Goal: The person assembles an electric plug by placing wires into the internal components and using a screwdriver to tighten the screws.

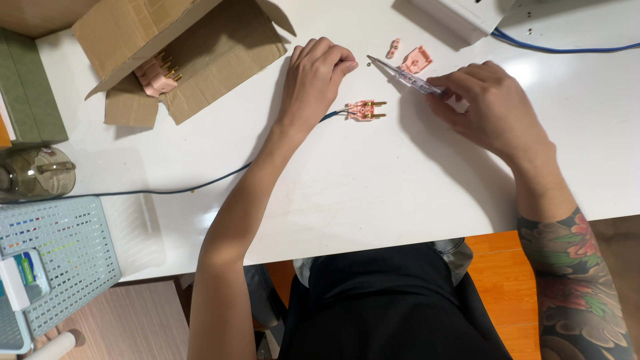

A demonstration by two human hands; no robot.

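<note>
The left hand (313, 80) rests knuckles-up on the white tabletop (373, 180), its fingers curled together; whether they pinch the thin dark cable (200, 187) that runs out from beneath it cannot be told. Just beside that grip, toward the right, lies the open pink plug half (365, 110), flat on the tabletop, with two brass-coloured prongs pointing right and the cable's end entering from the left. The right hand (490, 107) has its grip clamped on the handle of a slim tester screwdriver (407, 78) with a clear plastic body and a thin metal shaft; the tip points up-left, above the plug half and apart from it. Near the tip lie a pink plug cover (416, 60), smooth moulded plastic, and a smaller pink piece (393, 48). At upper left an opened corrugated cardboard box (193, 53) holds more pink plugs (158, 72). A perforated grey plastic basket (60, 260) sits at lower left, and a blue cable (567, 47) crosses the upper right corner.
</note>
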